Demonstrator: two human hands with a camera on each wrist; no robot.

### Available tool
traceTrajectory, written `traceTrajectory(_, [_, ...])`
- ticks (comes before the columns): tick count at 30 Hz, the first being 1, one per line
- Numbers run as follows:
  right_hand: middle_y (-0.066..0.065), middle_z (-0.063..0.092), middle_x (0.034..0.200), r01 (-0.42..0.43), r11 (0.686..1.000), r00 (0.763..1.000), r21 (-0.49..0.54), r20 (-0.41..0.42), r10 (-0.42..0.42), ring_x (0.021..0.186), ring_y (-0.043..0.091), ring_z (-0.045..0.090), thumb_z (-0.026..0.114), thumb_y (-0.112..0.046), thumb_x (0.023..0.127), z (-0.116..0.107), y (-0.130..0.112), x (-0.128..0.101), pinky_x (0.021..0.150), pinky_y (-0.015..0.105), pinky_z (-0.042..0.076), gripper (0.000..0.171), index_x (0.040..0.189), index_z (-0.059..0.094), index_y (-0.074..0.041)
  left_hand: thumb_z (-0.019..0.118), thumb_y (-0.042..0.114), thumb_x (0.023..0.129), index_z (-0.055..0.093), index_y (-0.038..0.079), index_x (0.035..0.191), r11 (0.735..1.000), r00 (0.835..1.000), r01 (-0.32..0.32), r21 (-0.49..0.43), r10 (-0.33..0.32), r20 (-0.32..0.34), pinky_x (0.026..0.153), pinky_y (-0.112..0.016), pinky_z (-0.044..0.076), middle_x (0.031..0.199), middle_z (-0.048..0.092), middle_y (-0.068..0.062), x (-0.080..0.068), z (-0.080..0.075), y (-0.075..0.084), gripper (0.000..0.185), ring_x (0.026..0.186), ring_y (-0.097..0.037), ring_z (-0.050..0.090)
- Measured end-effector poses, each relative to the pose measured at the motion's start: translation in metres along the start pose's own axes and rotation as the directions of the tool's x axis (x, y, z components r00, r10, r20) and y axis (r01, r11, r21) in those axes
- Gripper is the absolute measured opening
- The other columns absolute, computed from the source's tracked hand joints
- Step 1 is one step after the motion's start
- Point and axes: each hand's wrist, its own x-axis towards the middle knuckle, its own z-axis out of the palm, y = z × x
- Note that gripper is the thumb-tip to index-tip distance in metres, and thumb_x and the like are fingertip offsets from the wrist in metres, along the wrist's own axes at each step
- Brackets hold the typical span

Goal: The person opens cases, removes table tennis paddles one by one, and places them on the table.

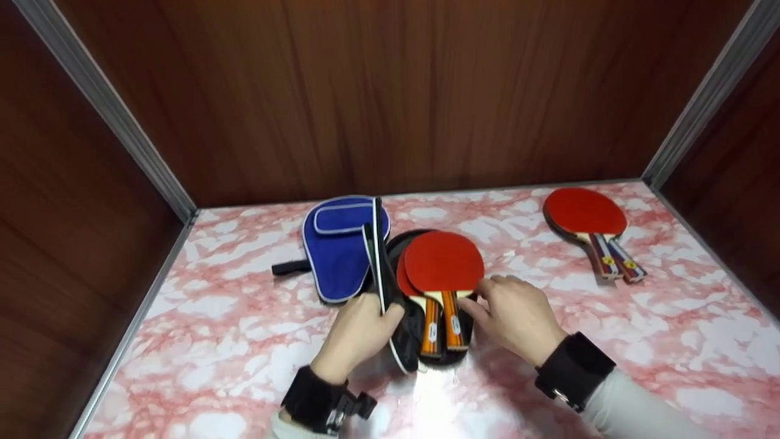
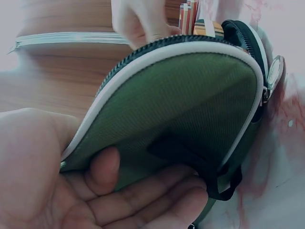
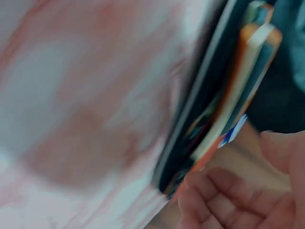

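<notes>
My left hand [image 1: 362, 323] holds up the flap of a zippered paddle case [image 2: 181, 100], green outside and black inside, with white piping. In the left wrist view my fingers lie against the flap's green face. Two red table tennis paddles [image 1: 445, 262] with orange striped handles lie overlapped in the opened case, the upper one shifted right. My right hand [image 1: 515, 311] is at the right edge of the upper paddle, where blade meets handle. In the right wrist view, thumb and curved fingers stand apart, fingertips beside the paddle's red edge [image 3: 207, 155].
A blue paddle case [image 1: 341, 262] with white piping and a black strap lies left of the green case. Two more red paddles [image 1: 585, 210] lie stacked at the back right. Wood-grain panels [image 1: 390, 91] wall the pink marbled table [image 1: 231, 341] at the back and sides.
</notes>
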Motion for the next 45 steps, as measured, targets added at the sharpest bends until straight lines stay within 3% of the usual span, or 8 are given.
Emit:
traceTrajectory(5, [0.002,0.054,0.067,-0.015,1.0,0.999,0.003,0.033,0.015,0.064,0.03,0.064,0.08,-0.057,0.098,0.004,-0.02,0.01,0.06,0.048,0.054,0.054,0.084,0.061,-0.008,0.061,0.025,0.1,0.043,0.022,0.064,1.0,1.0,-0.008,0.007,0.008,0.016,0.055,-0.034,0.034,0.062,0.037,0.008,0.008,-0.004,0.002,0.04,0.055,-0.015,0.04])
traceTrajectory(13, [0.012,0.062,0.072,-0.039,0.995,0.994,-0.087,0.102,0.048,0.069,0.039,0.071,0.083,-0.041,0.097,0.013,-0.019,0.01,0.064,0.054,0.06,0.047,0.086,0.065,0.001,0.059,0.027,0.101,0.047,0.022,0.066,1.0,0.998,-0.022,0.0,0.022,0.059,0.057,-0.035,0.037,0.063,0.04,0.008,0.012,-0.002,0.008,0.038,0.058,-0.016,0.044])
traceTrajectory(20, [0.007,0.061,0.07,-0.082,0.991,0.982,-0.11,0.163,0.099,0.064,0.034,0.068,0.078,-0.036,0.096,0.014,-0.016,0.01,0.059,0.053,0.057,0.039,0.079,0.063,-0.004,0.06,0.027,0.101,0.048,0.021,0.066,1.0,0.997,-0.017,0.016,0.015,0.073,0.057,-0.036,0.038,0.065,0.041,0.008,0.009,-0.005,0.008,0.038,0.058,-0.016,0.045])
traceTrajectory(24, [0.004,0.056,0.065,-0.09,0.989,0.98,-0.117,0.165,0.109,0.059,0.031,0.065,0.081,-0.037,0.095,0.015,-0.014,0.008,0.055,0.051,0.054,0.041,0.074,0.06,-0.008,0.061,0.025,0.1,0.049,0.021,0.067,0.999,0.996,-0.043,0.016,0.041,0.073,0.057,-0.036,0.038,0.066,0.04,0.008,0.008,-0.003,0.007,0.035,0.059,-0.016,0.045])
traceTrajectory(34, [0.001,0.051,0.057,-0.114,0.988,0.967,-0.102,0.216,0.134,0.053,0.027,0.057,0.078,-0.037,0.099,0.019,-0.002,0.007,0.05,0.049,0.047,0.048,0.062,0.054,-0.017,0.061,0.025,0.101,0.048,0.021,0.066,1.0,0.996,-0.021,0.0,0.021,0.083,0.056,-0.035,0.037,0.064,0.039,0.009,0.002,0.001,0.004,0.037,0.058,-0.015,0.043])
traceTrajectory(40, [0.002,0.053,0.061,-0.154,0.987,0.95,-0.05,0.267,0.162,0.056,0.027,0.055,0.072,-0.034,0.102,0.02,0.01,0.006,0.055,0.048,0.046,0.04,0.071,0.058,-0.014,0.061,0.025,0.101,0.048,0.021,0.066,1.0,0.996,-0.008,0.002,0.008,0.09,0.056,-0.036,0.038,0.064,0.039,0.008,0.002,0.001,0.004,0.038,0.057,-0.015,0.043])
traceTrajectory(45, [0.005,0.056,0.067,-0.161,0.987,0.958,-0.004,0.241,0.157,0.061,0.029,0.058,0.072,-0.032,0.104,0.017,0.017,0.002,0.061,0.05,0.049,0.032,0.085,0.064,-0.007,0.06,0.025,0.101,0.047,0.021,0.065,1.0,0.996,-0.009,0.003,0.009,0.091,0.056,-0.035,0.036,0.064,0.037,0.009,0.001,0.001,0.004,0.038,0.057,-0.015,0.042])
